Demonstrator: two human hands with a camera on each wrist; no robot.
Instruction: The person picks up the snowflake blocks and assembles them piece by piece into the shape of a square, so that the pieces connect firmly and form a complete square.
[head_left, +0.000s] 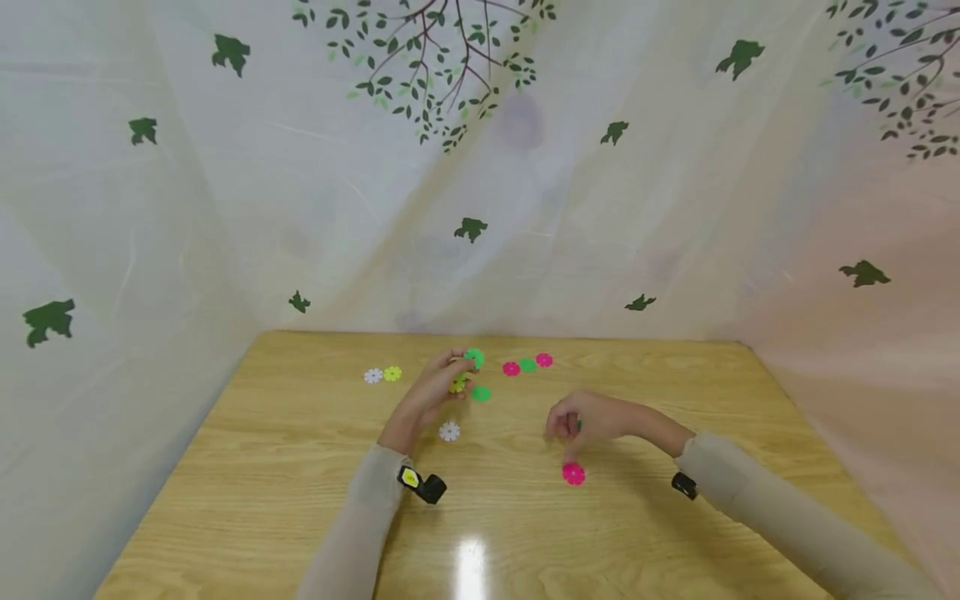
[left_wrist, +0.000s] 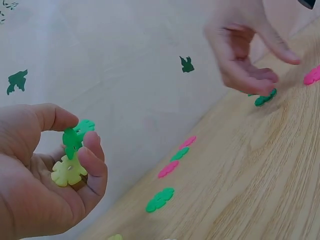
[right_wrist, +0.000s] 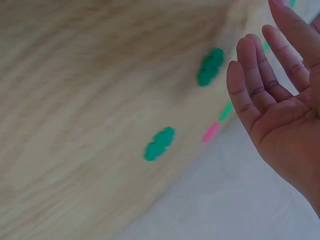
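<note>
My left hand (head_left: pixel 431 392) is raised over the far middle of the table, pinching flower-shaped plastic discs. In the left wrist view, a green disc (left_wrist: pixel 70 144) sits at an angle against a second green piece between thumb and fingers. A yellow disc (left_wrist: pixel 69 171) lies below them, against the curled fingers. My right hand (head_left: pixel 592 417) hovers over the table to the right, with nothing seen in its palm in the right wrist view. Beneath its fingertips lies a dark green disc (left_wrist: pixel 266 97). A pink disc (head_left: pixel 573 473) lies just nearer to me.
On the wooden table (head_left: pixel 247 500) lie a green disc (head_left: pixel 481 393) and a white disc (head_left: pixel 449 431) near the left hand. Farther left are a white disc (head_left: pixel 372 376) and a yellow disc (head_left: pixel 392 373). Pink (head_left: pixel 511 368) and green discs form a row at the back, before a hanging cloth (head_left: pixel 360 208).
</note>
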